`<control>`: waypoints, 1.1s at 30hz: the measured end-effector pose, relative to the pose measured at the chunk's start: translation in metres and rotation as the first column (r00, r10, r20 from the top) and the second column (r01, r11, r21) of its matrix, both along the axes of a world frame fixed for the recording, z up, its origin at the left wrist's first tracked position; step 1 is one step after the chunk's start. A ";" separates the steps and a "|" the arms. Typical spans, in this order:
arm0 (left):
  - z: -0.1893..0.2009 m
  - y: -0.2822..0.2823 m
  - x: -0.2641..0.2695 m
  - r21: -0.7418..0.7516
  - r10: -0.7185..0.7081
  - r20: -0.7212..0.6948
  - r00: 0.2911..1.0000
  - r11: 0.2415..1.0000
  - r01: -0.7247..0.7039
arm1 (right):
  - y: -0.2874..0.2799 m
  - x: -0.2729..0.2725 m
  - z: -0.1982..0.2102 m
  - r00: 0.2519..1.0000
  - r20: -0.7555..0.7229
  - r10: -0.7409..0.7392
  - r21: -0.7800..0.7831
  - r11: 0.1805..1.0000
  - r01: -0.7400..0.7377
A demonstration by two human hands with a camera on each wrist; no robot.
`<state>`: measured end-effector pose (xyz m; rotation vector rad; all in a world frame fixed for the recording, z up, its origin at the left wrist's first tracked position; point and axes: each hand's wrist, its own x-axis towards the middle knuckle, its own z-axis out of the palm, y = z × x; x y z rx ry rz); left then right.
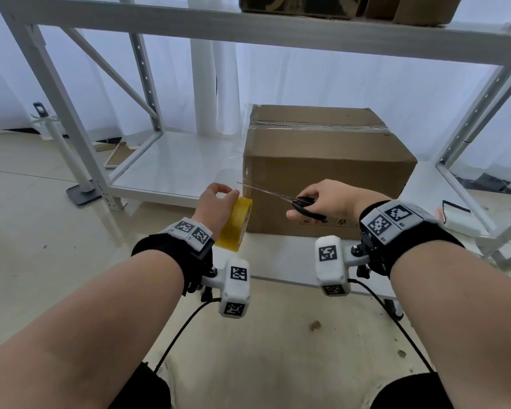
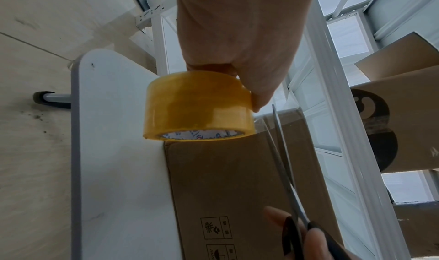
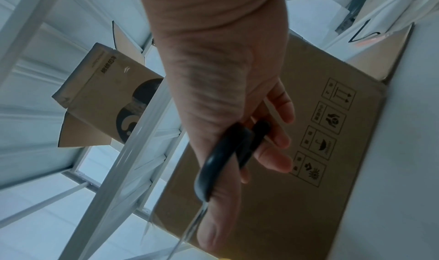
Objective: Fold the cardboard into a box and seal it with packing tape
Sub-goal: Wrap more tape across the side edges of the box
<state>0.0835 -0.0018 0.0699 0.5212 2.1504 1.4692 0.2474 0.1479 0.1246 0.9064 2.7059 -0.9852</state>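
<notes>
A folded brown cardboard box (image 1: 328, 169) stands on a white low table (image 1: 283, 258), with clear tape along its top seam. My left hand (image 1: 216, 202) grips a yellowish roll of packing tape (image 1: 235, 224) by the box's left front corner; the roll (image 2: 199, 106) shows again in the left wrist view. A clear strip of tape runs from the roll up to the box. My right hand (image 1: 322, 202) holds black-handled scissors (image 1: 295, 202), fingers through the loops (image 3: 225, 155). The blades (image 2: 281, 151) point left at the strip, slightly parted.
A white metal shelf rack (image 1: 80, 134) surrounds the table; its upper shelf carries other cardboard boxes (image 1: 351, 7). The tiled floor (image 1: 27, 231) lies to the left. A small wooden frame (image 1: 115, 156) lies on the floor behind the rack.
</notes>
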 end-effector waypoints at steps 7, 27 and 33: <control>-0.002 0.002 -0.002 0.020 0.002 0.036 0.999 1.000 -0.003 | 0.005 -0.011 0.007 0.998 0.060 0.035 -0.070 0.997 -0.031; -0.001 0.006 0.000 0.006 0.029 0.031 0.999 1.000 -0.029 | 0.014 -0.029 0.018 0.998 -0.027 0.048 0.029 0.998 -0.047; -0.005 0.006 0.004 -0.030 0.010 0.031 0.999 1.000 -0.009 | 0.015 -0.029 0.013 0.999 -0.003 0.049 0.039 0.998 -0.049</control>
